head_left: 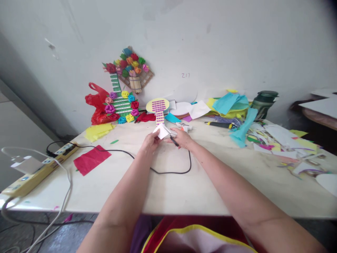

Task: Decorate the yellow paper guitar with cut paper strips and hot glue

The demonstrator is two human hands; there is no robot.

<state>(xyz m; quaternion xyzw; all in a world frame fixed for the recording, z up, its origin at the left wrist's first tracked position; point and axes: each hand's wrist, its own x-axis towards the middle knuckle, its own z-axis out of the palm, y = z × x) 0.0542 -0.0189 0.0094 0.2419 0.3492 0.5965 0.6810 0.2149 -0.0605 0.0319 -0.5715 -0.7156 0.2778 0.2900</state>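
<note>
At the middle of the table my left hand (152, 141) pinches a small piece of white paper (161, 131) by its left side. My right hand (181, 137) grips a pair of scissors (173, 140) with dark handles, and the blades reach to the paper's right edge. Just behind the paper stands a yellow and purple paper craft (158, 107) with an oval head and a narrow stem. A glue gun (185, 128) lies beyond my right hand, partly hidden by it.
On the left are a power strip (44, 171), red crepe paper (92, 160) and yellow paper (99, 131). A black cord (171, 172) loops in front of my hands. Paper flower crafts (123, 105) stand at the wall. Cutters (219, 124), a dark bottle (264, 104) and paper scraps (284, 138) lie right.
</note>
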